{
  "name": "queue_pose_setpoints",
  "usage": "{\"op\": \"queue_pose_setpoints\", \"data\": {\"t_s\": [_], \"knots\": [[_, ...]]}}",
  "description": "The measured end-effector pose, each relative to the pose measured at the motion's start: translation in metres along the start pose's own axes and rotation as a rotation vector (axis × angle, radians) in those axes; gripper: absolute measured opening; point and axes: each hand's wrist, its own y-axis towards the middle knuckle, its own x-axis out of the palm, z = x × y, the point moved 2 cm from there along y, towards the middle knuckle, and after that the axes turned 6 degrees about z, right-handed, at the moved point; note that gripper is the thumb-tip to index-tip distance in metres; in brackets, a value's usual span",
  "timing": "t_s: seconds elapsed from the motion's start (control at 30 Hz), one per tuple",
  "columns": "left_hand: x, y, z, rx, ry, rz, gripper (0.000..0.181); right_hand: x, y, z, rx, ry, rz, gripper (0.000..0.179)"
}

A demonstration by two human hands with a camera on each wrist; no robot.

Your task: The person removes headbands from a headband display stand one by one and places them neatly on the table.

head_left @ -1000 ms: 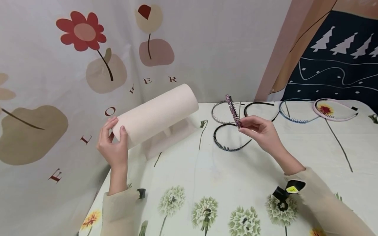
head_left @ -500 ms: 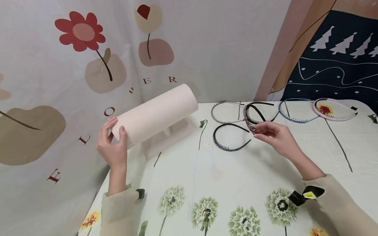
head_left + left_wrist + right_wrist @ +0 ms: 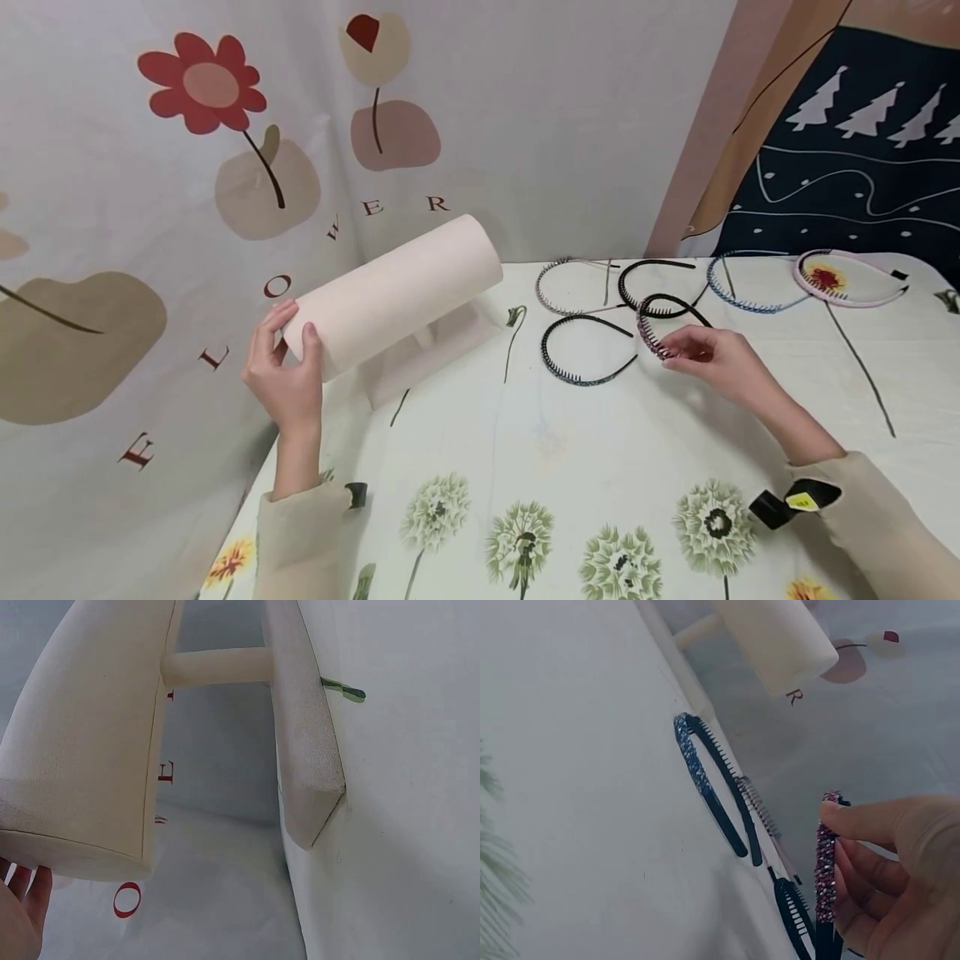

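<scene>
My left hand grips the near-left end of a cream padded cylinder, part of a headband display stand, thumb in front and fingers around the end face. In the left wrist view, the fingertips press against that end, and a short post joins the cylinder to a flat base. My right hand pinches a toothed headband with pink-purple sequins, between thumb and fingers. It is held up over the table, right of a blue-black sequined headband lying there.
At the table's back lie a thin pale headband, a black headband, a blue headband and a pink headband. A flower-printed cloth covers the table. Behind the stand hangs a printed curtain.
My right hand has moved right and slightly down with the pink-purple headband, which has turned from edge-on to show its loop. The left hand and the stand have stayed put.
</scene>
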Motion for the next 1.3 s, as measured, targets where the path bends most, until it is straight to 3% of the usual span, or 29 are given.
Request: {"op": "queue_pose_setpoints", "data": {"t_s": [0.27,0.77,1.3], "knots": [[0.0,0.0,-0.001,0.003,0.012,0.001,0.025,-0.001,0.0,0.012,0.067,-0.079,-0.137,0.021],[-0.001,0.0,0.003,-0.003,0.007,0.004,0.026,-0.005,0.001,0.022,0.056,-0.12,-0.254,0.018],[0.0,0.0,0.003,0.0,0.017,0.0,0.026,-0.002,0.008,0.033,0.048,-0.167,-0.292,0.015]]}}
